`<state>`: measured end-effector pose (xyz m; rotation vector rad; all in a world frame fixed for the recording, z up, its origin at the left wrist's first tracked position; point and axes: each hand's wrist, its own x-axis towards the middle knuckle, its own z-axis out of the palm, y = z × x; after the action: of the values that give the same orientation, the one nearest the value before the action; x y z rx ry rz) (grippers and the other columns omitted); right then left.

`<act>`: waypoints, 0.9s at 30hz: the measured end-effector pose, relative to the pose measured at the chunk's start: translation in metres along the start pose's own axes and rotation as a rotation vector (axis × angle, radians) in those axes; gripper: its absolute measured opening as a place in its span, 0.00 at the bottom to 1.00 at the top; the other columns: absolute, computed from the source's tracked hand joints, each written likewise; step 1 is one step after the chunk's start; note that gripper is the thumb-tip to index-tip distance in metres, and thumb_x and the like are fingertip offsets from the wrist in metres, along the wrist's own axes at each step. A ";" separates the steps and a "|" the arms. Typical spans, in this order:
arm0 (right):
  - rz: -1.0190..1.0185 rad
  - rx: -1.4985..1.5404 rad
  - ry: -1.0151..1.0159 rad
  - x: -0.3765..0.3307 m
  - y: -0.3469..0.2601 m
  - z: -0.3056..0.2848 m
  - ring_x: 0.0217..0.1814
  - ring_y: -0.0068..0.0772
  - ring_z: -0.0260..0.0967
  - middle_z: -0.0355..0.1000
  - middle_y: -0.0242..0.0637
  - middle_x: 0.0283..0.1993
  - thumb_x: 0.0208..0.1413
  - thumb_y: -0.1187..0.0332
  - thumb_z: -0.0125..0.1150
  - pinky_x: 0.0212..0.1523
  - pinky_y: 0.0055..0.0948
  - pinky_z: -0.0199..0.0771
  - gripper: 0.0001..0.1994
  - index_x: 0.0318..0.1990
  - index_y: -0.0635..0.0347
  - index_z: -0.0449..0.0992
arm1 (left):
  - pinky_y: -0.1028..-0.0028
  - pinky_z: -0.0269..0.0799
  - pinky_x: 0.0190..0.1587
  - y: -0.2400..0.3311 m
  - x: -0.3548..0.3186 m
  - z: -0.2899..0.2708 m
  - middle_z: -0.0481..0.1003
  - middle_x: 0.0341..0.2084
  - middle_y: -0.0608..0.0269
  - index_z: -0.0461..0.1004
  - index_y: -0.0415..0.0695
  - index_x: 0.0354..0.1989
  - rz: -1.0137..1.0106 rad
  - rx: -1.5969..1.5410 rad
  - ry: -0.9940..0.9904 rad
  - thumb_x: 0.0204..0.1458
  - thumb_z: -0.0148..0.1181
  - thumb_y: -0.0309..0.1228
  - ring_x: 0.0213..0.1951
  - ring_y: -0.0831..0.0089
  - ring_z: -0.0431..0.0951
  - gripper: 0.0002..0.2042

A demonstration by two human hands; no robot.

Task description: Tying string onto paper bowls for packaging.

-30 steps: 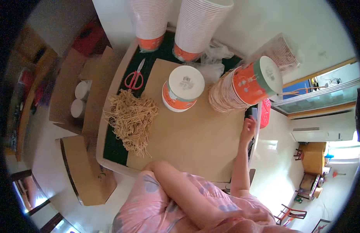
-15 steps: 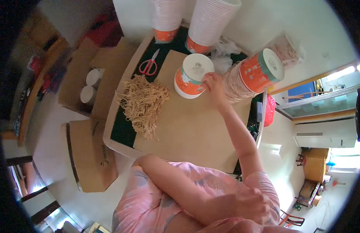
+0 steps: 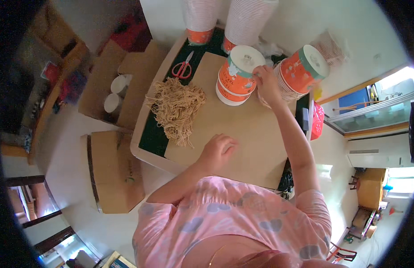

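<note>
Your surface (image 3: pixel 149 156) held a larger stack (image 3: pixel 300 71) and, just left of it, a short stack of orange tubs (image 3: pixel 236 70), bases up, probably because wide rims stood steadier. Your right hand (image 3: pixel 268 85) touched the short stack's top edge, perhaps steadying it; whether it gripped, I couldn't tell. Your empty left hand (image 3: pixel 218 152) hung loosely curled. Half a second earlier, one orange band fewer showed and that hand was drawn in.

Daylight glares from the window (image 3: pixel 402 177) at right, the left is dim, and edges bend.
</note>
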<state>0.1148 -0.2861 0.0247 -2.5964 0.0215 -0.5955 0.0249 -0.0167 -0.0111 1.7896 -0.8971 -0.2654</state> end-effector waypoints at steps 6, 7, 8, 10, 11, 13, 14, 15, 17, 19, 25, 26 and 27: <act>-0.090 -0.038 0.163 -0.023 -0.044 -0.052 0.45 0.50 0.64 0.68 0.43 0.38 0.45 0.76 0.58 0.51 0.40 0.62 0.09 0.37 0.62 0.71 | 0.73 0.66 0.50 -0.017 0.010 -0.003 0.75 0.41 0.62 0.72 0.41 0.47 -0.485 -0.401 0.171 0.56 0.53 0.35 0.46 0.75 0.72 0.14; -0.106 0.078 0.206 -0.034 -0.059 -0.063 0.41 0.45 0.65 0.68 0.42 0.34 0.46 0.78 0.56 0.43 0.34 0.66 0.05 0.33 0.64 0.70 | 0.73 0.66 0.50 -0.023 0.017 -0.004 0.75 0.41 0.62 0.72 0.41 0.47 -0.491 -0.399 0.172 0.56 0.53 0.35 0.46 0.75 0.72 0.14; -0.014 0.188 0.203 -0.049 -0.062 -0.069 0.40 0.40 0.66 0.68 0.40 0.34 0.47 0.79 0.57 0.42 0.31 0.66 0.05 0.33 0.64 0.70 | 0.74 0.64 0.51 -0.029 0.024 -0.003 0.74 0.43 0.61 0.70 0.40 0.49 -0.346 -0.494 0.321 0.57 0.52 0.36 0.47 0.75 0.71 0.16; 0.220 0.548 0.154 -0.083 -0.063 -0.077 0.41 0.25 0.67 0.68 0.33 0.36 0.50 0.79 0.57 0.45 0.24 0.67 0.06 0.36 0.64 0.70 | 0.76 0.63 0.52 -0.024 0.025 -0.005 0.74 0.44 0.60 0.68 0.38 0.52 -0.205 -0.582 0.467 0.58 0.50 0.37 0.48 0.76 0.71 0.18; 0.281 0.676 0.155 -0.102 -0.058 -0.074 0.42 0.23 0.66 0.68 0.31 0.37 0.50 0.79 0.57 0.46 0.24 0.66 0.07 0.37 0.64 0.70 | 0.78 0.62 0.53 -0.010 0.026 -0.009 0.74 0.42 0.61 0.67 0.38 0.52 -0.227 -0.704 0.453 0.58 0.49 0.35 0.47 0.76 0.71 0.17; 0.406 0.767 0.127 -0.139 -0.044 -0.060 0.46 0.20 0.65 0.67 0.29 0.41 0.52 0.78 0.58 0.51 0.26 0.65 0.08 0.40 0.62 0.69 | 0.77 0.65 0.48 0.016 0.027 -0.018 0.75 0.35 0.63 0.71 0.39 0.46 -0.198 -0.747 0.435 0.59 0.48 0.33 0.41 0.79 0.71 0.12; 0.456 0.776 0.148 -0.153 -0.042 -0.050 0.46 0.20 0.65 0.67 0.30 0.41 0.52 0.77 0.58 0.51 0.25 0.65 0.08 0.40 0.63 0.69 | 0.77 0.65 0.48 0.014 0.023 -0.017 0.75 0.35 0.63 0.71 0.39 0.46 -0.206 -0.746 0.419 0.59 0.48 0.33 0.41 0.79 0.71 0.12; 0.506 0.786 0.166 -0.165 -0.043 -0.038 0.45 0.19 0.64 0.67 0.30 0.42 0.52 0.76 0.59 0.51 0.24 0.64 0.08 0.40 0.63 0.69 | 0.75 0.66 0.44 0.009 0.019 -0.017 0.75 0.31 0.62 0.72 0.40 0.41 -0.276 -0.565 0.241 0.58 0.49 0.33 0.38 0.76 0.73 0.10; 0.500 0.543 0.314 -0.188 -0.046 -0.020 0.41 0.20 0.66 0.69 0.31 0.39 0.53 0.74 0.59 0.46 0.22 0.67 0.08 0.39 0.62 0.69 | 0.67 0.68 0.33 0.012 0.015 -0.007 0.72 0.21 0.58 0.71 0.41 0.27 -0.098 -0.041 0.119 0.52 0.54 0.30 0.28 0.64 0.74 0.06; 0.639 0.583 0.171 -0.207 -0.044 -0.010 0.35 0.23 0.68 0.70 0.32 0.34 0.53 0.73 0.59 0.38 0.25 0.70 0.08 0.39 0.61 0.69 | 0.64 0.69 0.34 -0.002 0.005 0.014 0.72 0.23 0.56 0.71 0.43 0.27 0.068 0.274 -0.002 0.47 0.56 0.27 0.29 0.58 0.73 0.02; 0.648 0.225 -0.102 -0.230 -0.044 0.029 0.25 0.43 0.70 0.69 0.44 0.22 0.44 0.66 0.66 0.28 0.35 0.69 0.15 0.34 0.62 0.66 | 0.66 0.67 0.38 -0.019 -0.035 0.065 0.71 0.22 0.61 0.71 0.44 0.24 0.266 0.537 -0.237 0.48 0.51 0.31 0.32 0.65 0.72 0.06; 0.663 0.235 -0.041 -0.231 -0.044 0.031 0.25 0.44 0.70 0.69 0.44 0.21 0.44 0.68 0.64 0.28 0.37 0.69 0.14 0.34 0.61 0.66 | 0.66 0.67 0.37 -0.021 -0.037 0.067 0.71 0.22 0.62 0.71 0.44 0.24 0.287 0.567 -0.242 0.48 0.50 0.31 0.32 0.65 0.72 0.06; 0.699 0.219 -0.070 -0.231 -0.047 0.025 0.25 0.44 0.70 0.70 0.45 0.21 0.45 0.69 0.61 0.28 0.37 0.70 0.11 0.34 0.61 0.68 | 0.65 0.67 0.39 -0.023 -0.040 0.066 0.71 0.25 0.61 0.72 0.43 0.27 0.285 0.543 -0.256 0.47 0.54 0.31 0.34 0.64 0.72 0.05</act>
<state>-0.0885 -0.2066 -0.0681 -2.1865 0.7585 -0.2290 -0.0302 -0.0331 -0.0677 2.1124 -1.4999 -0.0664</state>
